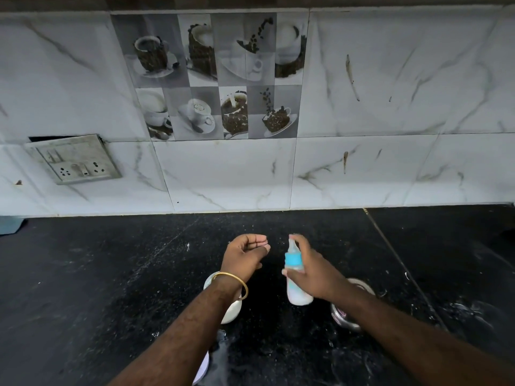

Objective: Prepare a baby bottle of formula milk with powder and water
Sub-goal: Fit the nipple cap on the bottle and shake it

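In right hand (312, 271): bottle (295, 274) upright (teat up)

A black speckled countertop (111, 274) fills the lower half of the frame, with a thin seam (390, 240) running diagonally through it at the right. Behind it rises a wall of white marble-look tiles (390, 93). At the upper centre sits a grey picture tile (214, 76) showing coffee cups and coffee beans. At the left, a switch and socket plate (73, 160) hangs tilted off the wall, a dark gap above it. A pale blue object (9, 224) shows at the far left edge.
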Demonstrator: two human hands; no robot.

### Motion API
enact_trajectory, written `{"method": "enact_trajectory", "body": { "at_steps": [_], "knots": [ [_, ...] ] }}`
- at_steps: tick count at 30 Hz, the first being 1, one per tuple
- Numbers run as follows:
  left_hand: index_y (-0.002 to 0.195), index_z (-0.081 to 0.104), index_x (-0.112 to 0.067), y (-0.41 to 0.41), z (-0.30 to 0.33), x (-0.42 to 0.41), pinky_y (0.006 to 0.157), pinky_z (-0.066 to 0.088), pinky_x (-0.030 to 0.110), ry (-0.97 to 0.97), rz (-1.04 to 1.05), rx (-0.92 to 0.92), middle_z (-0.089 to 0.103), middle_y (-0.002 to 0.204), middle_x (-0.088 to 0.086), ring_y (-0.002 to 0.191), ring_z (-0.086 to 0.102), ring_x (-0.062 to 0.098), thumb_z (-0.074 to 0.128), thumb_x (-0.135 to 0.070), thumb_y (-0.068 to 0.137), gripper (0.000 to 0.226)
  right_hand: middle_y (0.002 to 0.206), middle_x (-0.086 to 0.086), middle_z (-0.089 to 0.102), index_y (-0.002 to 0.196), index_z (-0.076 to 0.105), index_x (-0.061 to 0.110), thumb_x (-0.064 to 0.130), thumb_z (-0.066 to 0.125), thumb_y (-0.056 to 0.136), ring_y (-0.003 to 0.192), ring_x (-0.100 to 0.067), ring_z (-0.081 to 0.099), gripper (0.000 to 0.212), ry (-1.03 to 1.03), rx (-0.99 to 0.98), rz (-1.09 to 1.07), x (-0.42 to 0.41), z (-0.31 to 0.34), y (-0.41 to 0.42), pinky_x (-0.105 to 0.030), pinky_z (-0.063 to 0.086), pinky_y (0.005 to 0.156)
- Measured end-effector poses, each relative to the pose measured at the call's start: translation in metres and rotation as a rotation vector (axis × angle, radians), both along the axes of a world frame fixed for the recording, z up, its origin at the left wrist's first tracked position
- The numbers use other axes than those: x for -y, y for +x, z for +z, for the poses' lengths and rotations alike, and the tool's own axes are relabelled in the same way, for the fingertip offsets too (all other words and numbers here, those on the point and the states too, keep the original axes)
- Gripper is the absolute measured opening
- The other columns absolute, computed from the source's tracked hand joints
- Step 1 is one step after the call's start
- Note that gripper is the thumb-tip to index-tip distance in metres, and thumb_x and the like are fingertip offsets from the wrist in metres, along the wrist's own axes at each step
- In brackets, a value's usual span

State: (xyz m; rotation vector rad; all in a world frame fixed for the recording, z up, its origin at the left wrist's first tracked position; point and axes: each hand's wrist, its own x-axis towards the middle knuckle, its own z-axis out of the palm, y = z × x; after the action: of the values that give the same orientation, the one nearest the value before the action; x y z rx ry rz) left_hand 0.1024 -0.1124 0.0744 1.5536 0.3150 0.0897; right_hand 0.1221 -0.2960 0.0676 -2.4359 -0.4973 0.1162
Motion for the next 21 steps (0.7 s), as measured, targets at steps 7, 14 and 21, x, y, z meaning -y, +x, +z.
{"method": "enact_trajectory", "body": {
  "at_steps": [7, 14, 21],
  "knots": [
    [0.100, 0.072, -0.016, 0.000, -0.001, -0.007, 0.070, 0.056, 0.030, -0.025, 0.022, -0.020, 0.076, 0.101, 0.005, 0.093, 0.070, 0.015, 0.068, -0.004, 0.086, 0.019, 0.141, -0.016, 0.051, 0.151, 0.015, 0.029, 0.027, 0.068, 0.090, 0.112, -0.021, 0.064, 0.081, 0.653, 0.410, -0.269, 0.002, 0.028, 0.020, -0.034, 0.054, 0.097],
    [0.101, 0.072, -0.019, -0.001, 0.005, -0.006, 0.071, 0.058, 0.029, -0.034, -0.047, -0.017, 0.077, 0.101, 0.001, 0.098, 0.072, 0.016, 0.071, -0.009, 0.085, 0.019, 0.134, -0.011, 0.054, 0.145, 0.022, 0.034, 0.018, 0.071, 0.089, 0.108, -0.022, 0.064, 0.076, 0.616, 0.196, -0.178, 0.007, 0.024, 0.025, -0.038, 0.055, 0.095],
    [0.103, 0.072, -0.018, -0.006, 0.005, 0.000, 0.072, 0.057, 0.030, 0.003, -0.076, -0.030, 0.076, 0.100, 0.001, 0.097, 0.070, 0.015, 0.072, -0.010, 0.085, 0.020, 0.132, -0.015, 0.056, 0.150, 0.020, 0.027, 0.023, 0.070, 0.091, 0.105, -0.023, 0.063, 0.077, 0.088, -0.081, -0.024, 0.003, -0.011, -0.004, -0.044, 0.053, 0.096]
  ]
}}
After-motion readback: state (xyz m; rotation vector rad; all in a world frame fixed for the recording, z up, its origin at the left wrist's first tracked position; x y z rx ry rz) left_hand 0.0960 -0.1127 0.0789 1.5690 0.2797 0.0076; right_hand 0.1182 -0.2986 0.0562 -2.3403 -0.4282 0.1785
